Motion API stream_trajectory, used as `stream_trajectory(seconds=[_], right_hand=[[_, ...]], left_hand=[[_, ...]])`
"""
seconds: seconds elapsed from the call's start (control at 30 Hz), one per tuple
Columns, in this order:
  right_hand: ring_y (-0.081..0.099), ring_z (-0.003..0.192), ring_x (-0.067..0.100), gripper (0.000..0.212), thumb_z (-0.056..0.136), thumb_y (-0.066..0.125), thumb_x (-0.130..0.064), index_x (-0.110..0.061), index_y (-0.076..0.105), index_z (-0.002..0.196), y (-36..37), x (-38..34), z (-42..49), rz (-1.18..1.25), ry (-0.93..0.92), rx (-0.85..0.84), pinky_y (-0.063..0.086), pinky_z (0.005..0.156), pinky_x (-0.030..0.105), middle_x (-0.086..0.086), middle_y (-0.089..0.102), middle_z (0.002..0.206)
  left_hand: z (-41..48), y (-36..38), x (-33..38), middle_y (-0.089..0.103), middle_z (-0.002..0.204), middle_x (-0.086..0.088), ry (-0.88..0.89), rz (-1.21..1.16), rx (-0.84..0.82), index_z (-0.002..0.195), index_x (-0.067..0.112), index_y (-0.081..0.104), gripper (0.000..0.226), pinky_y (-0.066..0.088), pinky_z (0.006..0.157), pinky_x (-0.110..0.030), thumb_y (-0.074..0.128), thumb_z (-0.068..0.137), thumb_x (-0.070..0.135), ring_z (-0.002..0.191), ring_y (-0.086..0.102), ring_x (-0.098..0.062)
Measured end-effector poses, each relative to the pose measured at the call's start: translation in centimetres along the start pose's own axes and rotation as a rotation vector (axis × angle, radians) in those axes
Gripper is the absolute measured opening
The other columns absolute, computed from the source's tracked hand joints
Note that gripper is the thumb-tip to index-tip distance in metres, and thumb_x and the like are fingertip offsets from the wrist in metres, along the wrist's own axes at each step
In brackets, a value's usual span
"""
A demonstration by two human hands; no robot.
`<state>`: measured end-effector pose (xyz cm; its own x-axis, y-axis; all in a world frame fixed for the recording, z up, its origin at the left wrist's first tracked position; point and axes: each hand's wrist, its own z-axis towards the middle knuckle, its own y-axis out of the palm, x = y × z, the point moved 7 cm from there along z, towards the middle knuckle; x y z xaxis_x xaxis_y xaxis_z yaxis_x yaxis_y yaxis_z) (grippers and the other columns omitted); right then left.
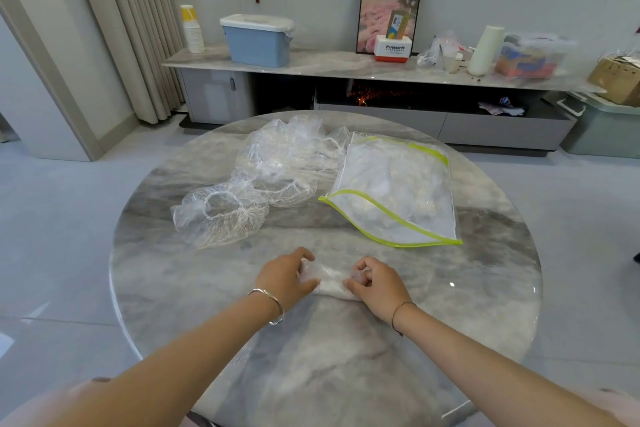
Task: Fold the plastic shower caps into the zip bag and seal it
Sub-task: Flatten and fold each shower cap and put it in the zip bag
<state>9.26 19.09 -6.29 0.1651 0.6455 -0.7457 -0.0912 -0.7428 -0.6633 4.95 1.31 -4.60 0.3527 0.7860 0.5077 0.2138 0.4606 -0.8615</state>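
While my left hand (284,277) and right hand (375,282) pinch the ends of a folded cap (330,284) on the table (485,288), near the bag (394,191), I judge its thin, slippery film needs end grips.

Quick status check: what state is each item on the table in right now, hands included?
Held shower cap: folded into a narrow strip.
Left hand: grips its left end.
Right hand: pinches its right end.
Loose shower caps: unfolded, lying in a heap.
Zip bag: lying flat, mouth open, unsealed.
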Motion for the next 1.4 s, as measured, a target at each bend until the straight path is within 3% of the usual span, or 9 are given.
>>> stream_trajectory(seconds=[0.13,0.23,0.4,0.53,0.73,0.9,1.07,1.23,1.4], right_hand=[[0.044,0.053,0.005,0.026,0.076,0.073,-0.022,-0.028,0.049,0.071,0.1,-0.2,0.3,-0.015,0.025,-0.005,0.038,0.058,0.025,-0.009,0.046,0.052],[0.043,0.053,0.004,0.024,0.076,0.073,-0.023,-0.028,0.049,0.073,0.0,-0.4,0.4,-0.025,0.033,-0.017,0.035,0.055,0.022,-0.009,0.045,0.054],[0.048,0.061,0.008,0.025,0.074,0.073,-0.022,-0.026,0.048,0.076,-0.4,-0.3,0.4,-0.047,0.047,-0.009,0.044,0.066,0.03,-0.01,0.048,0.06],[0.047,0.059,0.011,0.029,0.072,0.076,-0.023,-0.023,0.048,0.075,-1.5,0.6,0.5,-0.043,0.106,-0.013,0.045,0.066,0.033,-0.007,0.048,0.058],[0.046,0.063,0.013,0.022,0.073,0.07,-0.01,-0.021,0.052,0.078,-2.8,1.0,0.0,0.02,0.112,0.021,0.044,0.069,0.031,-0.006,0.047,0.064],[0.046,0.063,0.009,0.015,0.082,0.06,-0.011,-0.025,0.057,0.084,-3.4,-2.5,-1.2,0.004,-0.18,0.07,0.042,0.066,0.025,-0.011,0.052,0.079],[0.051,0.095,0.008,0.027,0.077,0.051,-0.018,-0.022,0.064,0.101,-0.4,-4.5,-3.1,-0.374,-0.536,-0.106,0.033,0.082,0.02,-0.011,0.057,0.104],[0.049,0.109,0.009,0.043,0.076,0.043,-0.037,-0.021,0.06,0.112,1.2,-4.6,-4.1,-0.486,-0.634,-0.169,0.025,0.092,0.019,-0.009,0.057,0.119],[0.048,0.109,0.009,0.052,0.076,0.045,-0.053,-0.024,0.052,0.119,1.8,-4.2,-3.7,-0.525,-0.603,-0.184,0.022,0.091,0.017,-0.012,0.054,0.117]], left_hand=[[-1.0,-1.0,3.6,0.061,0.115,0.003,0.514,0.222,0.2,0.117,0.025,0.06,0.036,0.037,0.095,-0.03,0.052,0.084,0.037,0.109,0.05,-0.018],[-1.9,0.8,4.1,0.063,0.12,0.007,0.718,0.443,0.088,0.116,0.025,0.064,0.045,0.033,0.101,-0.032,0.031,0.094,0.045,0.116,0.051,-0.014],[-2.1,3.3,1.4,0.055,0.134,0.009,0.537,0.559,-0.193,0.135,0.028,0.041,0.056,0.047,0.097,-0.035,0.007,0.098,0.052,0.119,0.056,-0.012],[-1.9,3.3,1.0,0.055,0.134,0.009,0.475,0.57,-0.256,0.132,0.03,0.048,0.058,0.047,0.095,-0.039,0.006,0.098,0.052,0.119,0.056,-0.014],[-2.1,2.9,2.1,0.013,0.157,0.006,0.425,0.477,-0.288,0.148,0.033,0.02,0.09,-0.002,0.117,-0.035,-0.014,0.072,0.068,0.145,0.011,-0.018],[-2.0,1.0,2.7,0.044,0.136,0.003,0.336,0.376,-0.189,0.139,0.035,0.04,0.085,0.023,0.104,-0.027,-0.004,0.074,0.068,0.124,0.04,-0.018],[-1.8,0.9,2.2,0.04,0.131,0.002,0.219,0.293,-0.259,0.138,0.033,0.041,0.068,0.024,0.102,-0.025,0.019,0.074,0.039,0.123,0.035,-0.016],[-2.1,1.1,2.0,0.031,0.146,0.009,0.293,0.317,-0.247,0.14,0.03,0.039,0.079,0.01,0.111,-0.025,0.01,0.068,0.041,0.136,0.021,-0.013],[-2.1,0.6,1.8,0.038,0.144,0.004,0.234,0.243,-0.281,0.144,0.026,0.032,0.063,0.007,0.111,-0.022,0.035,0.082,0.027,0.139,0.02,-0.015]])
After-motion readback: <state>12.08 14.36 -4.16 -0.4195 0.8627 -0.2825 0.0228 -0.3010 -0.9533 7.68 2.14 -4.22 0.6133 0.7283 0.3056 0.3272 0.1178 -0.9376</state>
